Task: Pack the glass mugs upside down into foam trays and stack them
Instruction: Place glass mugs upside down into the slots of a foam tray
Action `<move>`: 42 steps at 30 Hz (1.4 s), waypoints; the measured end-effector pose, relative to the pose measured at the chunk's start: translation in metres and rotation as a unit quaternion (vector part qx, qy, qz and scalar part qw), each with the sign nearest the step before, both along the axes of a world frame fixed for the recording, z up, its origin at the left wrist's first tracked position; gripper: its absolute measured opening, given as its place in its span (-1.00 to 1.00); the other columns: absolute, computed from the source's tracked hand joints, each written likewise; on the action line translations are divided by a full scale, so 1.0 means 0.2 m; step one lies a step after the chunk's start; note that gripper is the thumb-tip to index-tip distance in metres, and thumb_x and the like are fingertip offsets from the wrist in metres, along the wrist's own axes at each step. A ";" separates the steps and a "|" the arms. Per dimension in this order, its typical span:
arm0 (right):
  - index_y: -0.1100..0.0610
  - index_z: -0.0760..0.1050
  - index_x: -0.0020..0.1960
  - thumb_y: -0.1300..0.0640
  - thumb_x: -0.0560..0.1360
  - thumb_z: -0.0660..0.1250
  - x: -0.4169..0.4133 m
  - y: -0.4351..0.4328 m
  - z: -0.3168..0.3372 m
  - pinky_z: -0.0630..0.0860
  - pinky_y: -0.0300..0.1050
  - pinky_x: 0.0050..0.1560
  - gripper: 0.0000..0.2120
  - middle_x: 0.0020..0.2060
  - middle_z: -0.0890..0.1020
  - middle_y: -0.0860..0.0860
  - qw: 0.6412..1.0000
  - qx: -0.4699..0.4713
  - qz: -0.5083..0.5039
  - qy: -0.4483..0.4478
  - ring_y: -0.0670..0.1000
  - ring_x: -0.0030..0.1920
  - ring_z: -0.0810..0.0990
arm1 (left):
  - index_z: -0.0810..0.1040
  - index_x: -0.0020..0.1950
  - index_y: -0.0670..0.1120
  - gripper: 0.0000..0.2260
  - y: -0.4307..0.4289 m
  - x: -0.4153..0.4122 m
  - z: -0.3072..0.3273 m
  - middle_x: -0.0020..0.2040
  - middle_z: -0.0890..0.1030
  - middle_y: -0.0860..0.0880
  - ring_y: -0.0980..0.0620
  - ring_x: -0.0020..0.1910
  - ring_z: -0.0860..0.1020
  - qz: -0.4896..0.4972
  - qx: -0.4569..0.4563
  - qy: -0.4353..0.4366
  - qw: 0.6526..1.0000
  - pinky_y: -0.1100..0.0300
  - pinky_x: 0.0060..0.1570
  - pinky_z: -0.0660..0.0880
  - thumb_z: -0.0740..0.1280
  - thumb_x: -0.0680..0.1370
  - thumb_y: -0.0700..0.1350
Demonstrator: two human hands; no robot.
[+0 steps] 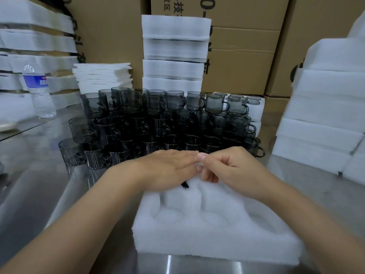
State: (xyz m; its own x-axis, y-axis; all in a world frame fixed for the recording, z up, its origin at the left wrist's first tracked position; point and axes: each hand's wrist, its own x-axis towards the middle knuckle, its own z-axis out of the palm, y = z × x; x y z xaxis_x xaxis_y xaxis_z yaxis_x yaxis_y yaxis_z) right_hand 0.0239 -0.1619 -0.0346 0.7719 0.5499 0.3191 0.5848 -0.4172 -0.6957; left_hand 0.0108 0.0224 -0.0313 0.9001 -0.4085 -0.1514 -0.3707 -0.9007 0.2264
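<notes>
- Nearest to the camera, at about 6 o'clock, a white foam tray (207,230) lies on the steel table (39,194). Its near pockets look empty; I cannot see any glass in them.
- Just beyond, both hands meet over the far edge of this tray. The left hand (167,169) lies flat, palm down, with fingers stretched and together. Under its palm a small dark piece shows, probably the handle of a mug (185,185) already pushed into a far pocket, but the mug body is hidden, so I cannot tell if the hand grips it.
- The right hand (233,167) is curled, the fingers bent inward and the thumb touching the left fingertips. Whether it pinches something I cannot tell.
- Further away, at 12 o'clock, many smoked glass mugs (158,119) stand in tiers, unpacked.
- At about 1 o'clock, behind them, some mugs sit in another tray (256,109).
- Farthest, closed tray stacks (173,52) stand at 12 o'clock, more foam (325,107) at 3 o'clock, and a water bottle (38,91) at 10 o'clock.
- In my judgement the work is only partly done: several stacks are ready, this tray is just beginning, and most mugs wait for packing.
</notes>
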 end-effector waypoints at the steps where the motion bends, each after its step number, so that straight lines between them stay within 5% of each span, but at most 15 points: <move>1: 0.06 0.57 -0.42 -0.01 0.57 0.22 0.00 0.00 0.00 0.46 -0.12 -0.29 -0.57 -0.47 0.60 -0.08 1.000 -0.011 0.001 -0.008 0.08 -0.36 0.56 | -0.04 0.51 0.28 -0.38 0.00 0.00 0.00 0.55 -0.04 0.24 0.16 0.52 -0.05 0.008 0.016 -0.001 1.000 0.01 0.50 -0.09 -0.25 0.45 0.37; 5: 0.01 0.46 -0.50 0.00 0.58 0.22 0.00 0.01 0.00 0.40 -0.10 -0.32 -0.53 -0.45 0.59 0.01 0.999 -0.025 0.006 -0.026 0.10 -0.39 0.51 | -0.10 0.52 0.27 -0.19 -0.02 -0.01 -0.01 0.55 -0.10 0.23 0.16 0.52 -0.10 0.030 0.040 -0.010 0.999 0.03 0.50 -0.13 -0.30 0.27 0.47; 11: 0.02 0.46 -0.49 0.01 0.58 0.23 0.00 0.00 0.00 0.37 -0.17 -0.38 -0.54 -0.52 0.53 0.00 0.999 -0.031 0.009 -0.032 0.02 -0.46 0.44 | 0.00 0.49 0.31 -0.30 -0.02 -0.01 -0.02 0.53 0.06 0.20 0.09 0.49 0.07 0.026 0.032 -0.023 0.999 0.03 0.48 -0.03 -0.27 0.36 0.44; 15: 0.13 0.52 -0.47 -0.01 0.57 0.25 0.01 0.00 0.00 0.40 -0.28 -0.38 -0.53 -0.56 0.54 -0.07 0.999 -0.004 -0.019 -0.037 -0.03 -0.49 0.49 | 0.32 0.17 0.25 -0.66 -0.02 0.00 -0.01 0.17 0.45 0.11 0.07 0.18 0.39 0.027 -0.053 -0.038 0.997 0.01 0.29 0.25 -0.19 0.60 0.21; 18: 0.13 0.51 -0.49 -0.04 0.56 0.24 0.02 -0.01 0.00 0.45 -0.20 -0.30 -0.51 -0.53 0.57 -0.01 0.999 0.019 -0.033 -0.033 0.02 -0.43 0.55 | 0.37 -0.06 0.12 -0.71 -0.03 0.02 -0.01 -0.13 0.51 0.05 0.03 -0.09 0.48 0.066 -0.115 -0.064 0.989 0.05 0.00 0.43 -0.08 0.63 0.17; 20: 0.09 0.50 -0.50 -0.06 0.55 0.23 0.02 -0.01 0.00 0.47 -0.12 -0.27 -0.52 -0.53 0.57 0.00 0.999 0.019 -0.032 -0.024 0.06 -0.40 0.55 | 0.32 -0.18 0.12 -0.73 -0.04 0.03 -0.02 -0.26 0.46 0.09 0.10 -0.23 0.44 0.099 -0.113 -0.061 0.987 0.14 -0.21 0.36 0.00 0.60 0.21; 25: 0.11 0.50 -0.49 -0.04 0.55 0.22 0.03 0.00 0.00 0.45 -0.20 -0.27 -0.52 -0.52 0.58 0.02 0.999 0.014 -0.020 -0.027 0.00 -0.42 0.55 | 0.46 0.05 0.14 -0.77 -0.04 0.06 -0.04 -0.18 0.52 0.15 0.15 -0.19 0.46 0.108 -0.092 -0.064 0.988 0.18 -0.22 0.31 0.10 0.59 0.22; 33: 0.11 0.52 -0.47 -0.03 0.56 0.24 0.05 -0.03 -0.01 0.46 -0.28 -0.29 -0.53 -0.51 0.59 0.01 0.999 0.031 0.001 -0.012 -0.07 -0.44 0.55 | 0.42 -0.17 0.22 -0.86 -0.03 0.06 -0.06 -0.32 0.51 0.17 0.23 -0.31 0.45 0.123 -0.160 -0.103 0.974 0.18 -0.28 0.36 0.20 0.55 0.21; 42: 0.02 0.58 -0.31 -0.01 0.55 0.28 0.23 0.12 0.19 0.49 -0.35 -0.29 -0.70 -0.39 0.65 -0.08 0.999 0.009 -0.043 -0.032 -0.16 -0.41 0.58 | 0.53 0.08 0.13 -0.75 -0.02 0.07 -0.06 -0.16 0.56 0.17 0.14 -0.12 0.52 0.127 -0.154 -0.104 0.974 0.14 -0.09 0.47 0.17 0.55 0.21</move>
State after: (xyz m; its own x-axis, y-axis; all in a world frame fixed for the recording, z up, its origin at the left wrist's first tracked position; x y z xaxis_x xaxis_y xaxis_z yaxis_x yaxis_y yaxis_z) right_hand 0.0691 -0.1386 0.0037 0.7941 0.4757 0.3784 0.5905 -0.4565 -0.6655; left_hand 0.0244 0.0179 -0.0440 0.9761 -0.1663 0.1401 -0.2120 -0.8706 0.4439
